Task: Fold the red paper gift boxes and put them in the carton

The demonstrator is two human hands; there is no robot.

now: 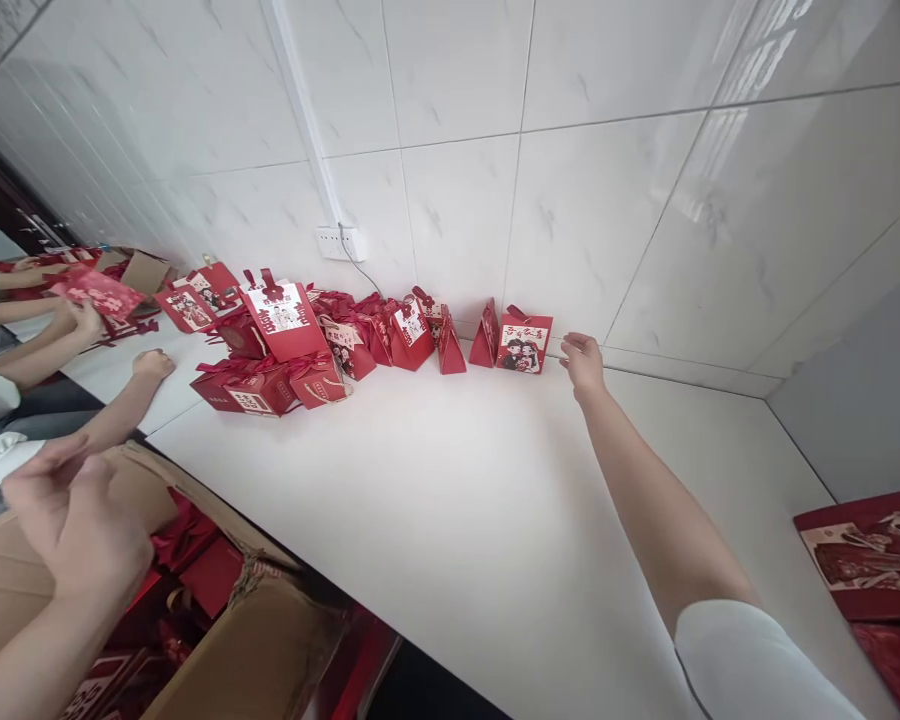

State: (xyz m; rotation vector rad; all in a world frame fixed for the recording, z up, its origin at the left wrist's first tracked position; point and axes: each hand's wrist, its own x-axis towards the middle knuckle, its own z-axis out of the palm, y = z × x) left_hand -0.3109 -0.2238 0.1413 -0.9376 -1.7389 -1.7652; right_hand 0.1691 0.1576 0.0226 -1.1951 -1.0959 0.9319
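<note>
My right hand (pixel 584 364) reaches over the white table, its fingers loosely bent and apart with nothing in them. Just left of it, a small gap away, stands a red gift box (pixel 524 345) with a cartoon couple on the front. Beside that are a narrow red triangular box (pixel 485 334) and another triangular box (pixel 451 343), both upright. At the lower left my left hand (pixel 79 520), a little blurred, is raised over an open cardboard carton (pixel 232 650). Its fingers are half curled and apart, and I see nothing in them. Red gift boxes (pixel 214 575) with ribbons lie inside the carton.
Several red gift boxes (pixel 270 345) are piled along the tiled wall, below a white socket strip (pixel 340 243). Other people's arms (pixel 131 400) work at the left, one hand holding a red packet (pixel 101 293). Red printed bags (pixel 870 560) sit at the right edge.
</note>
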